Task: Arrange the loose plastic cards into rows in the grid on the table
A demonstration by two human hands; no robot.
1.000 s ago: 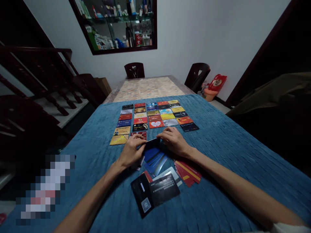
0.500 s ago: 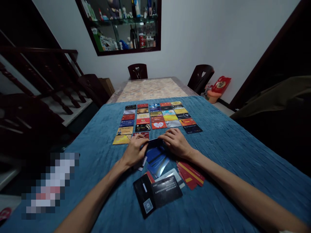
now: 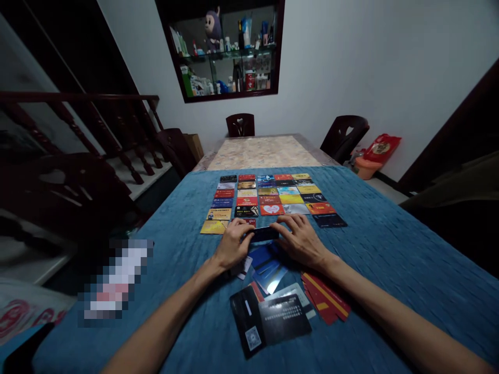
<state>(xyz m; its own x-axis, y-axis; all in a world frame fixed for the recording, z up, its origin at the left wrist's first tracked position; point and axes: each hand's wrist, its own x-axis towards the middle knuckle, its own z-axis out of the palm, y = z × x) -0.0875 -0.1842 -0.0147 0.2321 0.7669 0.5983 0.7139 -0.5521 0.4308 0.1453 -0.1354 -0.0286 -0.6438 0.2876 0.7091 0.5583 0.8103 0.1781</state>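
Left hand (image 3: 234,244): just below the frame's center, I saw its fingers pinching the left end of a dark card (image 3: 264,235).
Right hand (image 3: 303,240): its fingers grasped the right end of the same card.
Dark card: it stood tilted between both hands, just beyond a fan of blue cards (image 3: 267,262).
Card rows (image 3: 270,199): these lay face up on the blue cloth (image 3: 393,291) beyond the hands.
Loose cards: black cards (image 3: 286,324) filled the lower center; red cards (image 3: 325,296) lay to their upper right.
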